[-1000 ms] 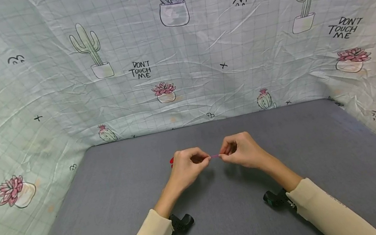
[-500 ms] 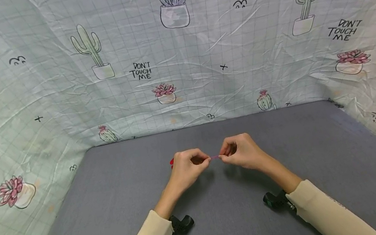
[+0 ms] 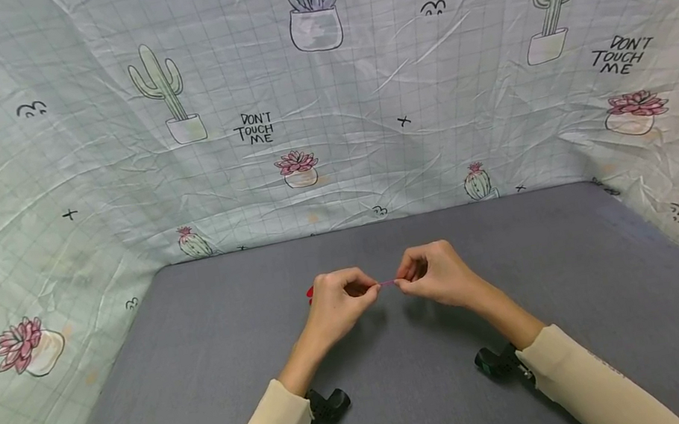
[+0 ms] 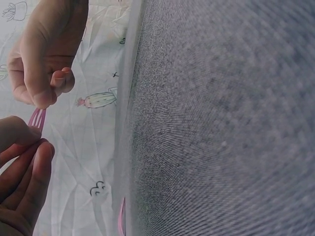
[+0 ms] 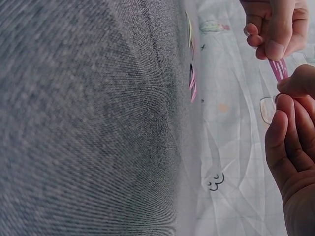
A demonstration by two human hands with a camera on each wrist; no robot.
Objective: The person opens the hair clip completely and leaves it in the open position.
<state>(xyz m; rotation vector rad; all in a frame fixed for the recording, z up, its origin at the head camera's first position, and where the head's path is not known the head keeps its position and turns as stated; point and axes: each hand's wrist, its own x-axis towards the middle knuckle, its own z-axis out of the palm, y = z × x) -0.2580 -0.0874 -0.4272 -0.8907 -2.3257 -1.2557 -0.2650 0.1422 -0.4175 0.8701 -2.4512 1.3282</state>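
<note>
A pink snap hair clip [image 3: 387,282] is stretched level between my two hands, above the grey table. My left hand [image 3: 336,302] pinches one end of it between thumb and fingertips. The opposite end is pinched by my right hand [image 3: 439,274]. Up close, the slotted pink hair clip [image 5: 279,69] shows its light gaps in the right wrist view; its ends are covered by the fingertips. In the left wrist view the hair clip [image 4: 37,118] sits between both thumbs. Behind my left hand, a red item [image 3: 310,292] peeks out, mostly hidden.
On the grey tabletop [image 3: 207,387], the right wrist view shows a pink and dark clip-like item [image 5: 192,84] and a yellowish one [image 5: 189,28] near the far edge. Another pink item [image 4: 121,216] appears in the left wrist view. A cactus-print cloth [image 3: 358,87] hangs behind.
Both hands keep their pinch on the hair clip and stay nearly still. The head view has tilted very slightly.
</note>
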